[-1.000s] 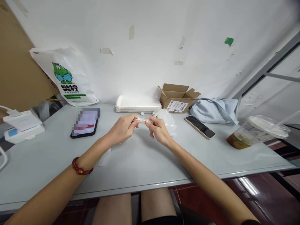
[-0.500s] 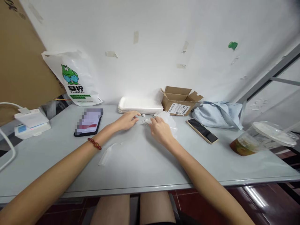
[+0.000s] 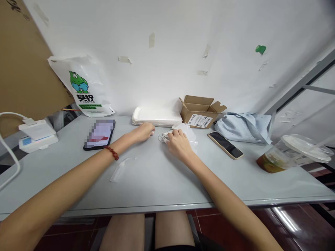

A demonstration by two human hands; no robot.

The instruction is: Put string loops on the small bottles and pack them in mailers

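My left hand [image 3: 145, 131] is closed in a pinch in front of the stack of white trays. A small white piece [image 3: 153, 132] shows at its fingertips, too small to name. My right hand [image 3: 180, 143] has its fingers curled down over a cluster of thin wire loops [image 3: 161, 137] and the edge of some clear plastic bags [image 3: 190, 134]. What its fingertips grip is hidden. Nearer to me, a small clear plastic sleeve [image 3: 118, 171] with a thin tail lies flat on the grey table [image 3: 157, 184].
Behind my hands are stacked white trays [image 3: 157, 116] and an open cardboard box [image 3: 200, 113]. Phones lie at left [image 3: 99, 134] and right [image 3: 225, 145]. A drink cup [image 3: 281, 155], a blue cloth bag [image 3: 243, 127], a white printed bag [image 3: 83, 87] and a charger [image 3: 38, 136] stand around.
My left hand has closed its fingers, and the small white piece that lay near them is off the table, with white at its fingertips. My right hand has barely moved; the wire loops show more.
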